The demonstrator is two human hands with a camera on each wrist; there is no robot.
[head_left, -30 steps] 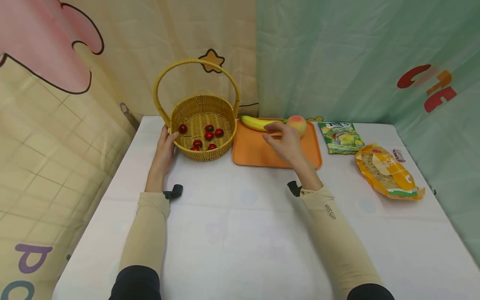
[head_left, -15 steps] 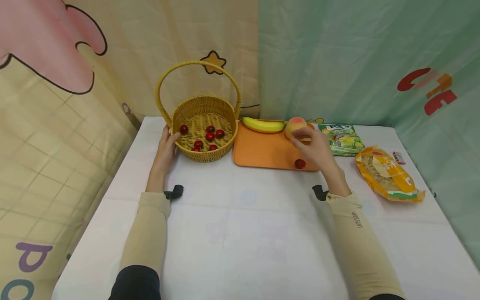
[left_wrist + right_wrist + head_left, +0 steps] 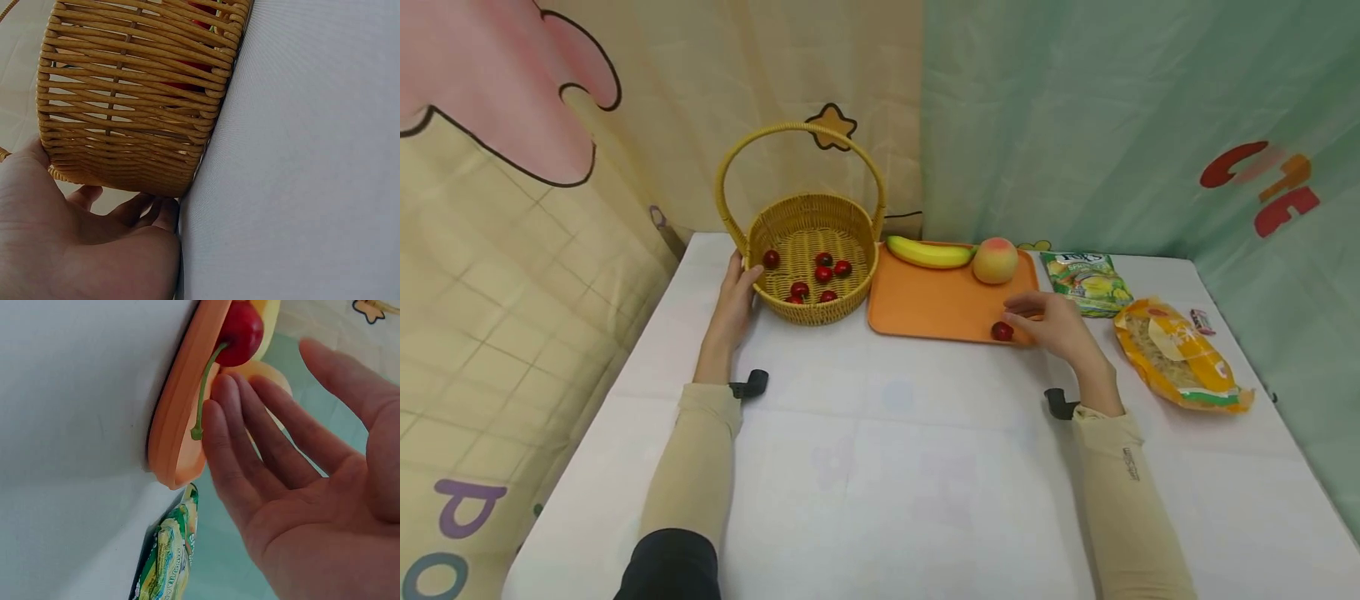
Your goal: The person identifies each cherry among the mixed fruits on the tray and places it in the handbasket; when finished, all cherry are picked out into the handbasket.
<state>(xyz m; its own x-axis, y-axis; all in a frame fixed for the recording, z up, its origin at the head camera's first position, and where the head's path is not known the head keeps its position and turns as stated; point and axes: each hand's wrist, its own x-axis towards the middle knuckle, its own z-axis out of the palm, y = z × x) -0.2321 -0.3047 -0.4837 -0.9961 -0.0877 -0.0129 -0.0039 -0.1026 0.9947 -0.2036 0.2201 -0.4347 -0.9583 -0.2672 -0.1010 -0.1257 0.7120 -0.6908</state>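
My left hand point(image 3: 730, 304) holds the left side of a yellow woven basket point(image 3: 808, 313), thumb at the rim and fingers along the outer wall. In the left wrist view, the basket's slatted wall point(image 3: 125, 94) stands on the white cloth. Several red cherries point(image 3: 823, 273) lie inside it. On an orange tray point(image 3: 917, 304) beside the basket, a single cherry point(image 3: 1002, 332) with a green stem point(image 3: 205, 387) lies near the front right corner. Reaching over that corner, my right hand point(image 3: 1056, 325) has its fingers extended close to the cherry, with nothing between thumb and fingers.
A banana point(image 3: 929, 253) and a peach point(image 3: 996, 261) lie along the tray's back. To its right are a green snack packet point(image 3: 1090, 283), a yellow-orange bag point(image 3: 1180, 354) and a tiny wrapped item point(image 3: 1202, 322). Curtains hang behind the table.
My right hand has moved right from above the tray's middle, past the peach, then down towards the front right corner, uncovering the peach and cherry. The left hand stays at the basket.
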